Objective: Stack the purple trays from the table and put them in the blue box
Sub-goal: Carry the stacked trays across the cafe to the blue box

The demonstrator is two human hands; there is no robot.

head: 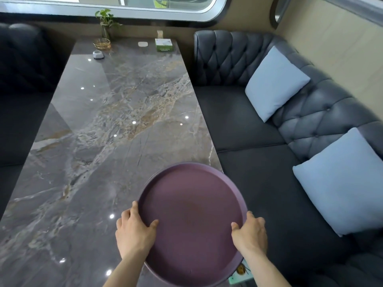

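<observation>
At table's (116, 125) near-right corner, left hand (132, 233) and right hand (249, 235) each clamped the trays' (192, 204) rim; level, even carrying would keep them nested.

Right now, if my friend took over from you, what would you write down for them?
Left hand: gripping the left rim of the purple trays, thumb inside.
Right hand: gripping the right rim the same way.
Trays: a stack, a second rim showing underneath, held over the near right corner of the marble table.
Done: trays gathered, none left on the table.
Left: put them in the blue box, which is not in view.
</observation>
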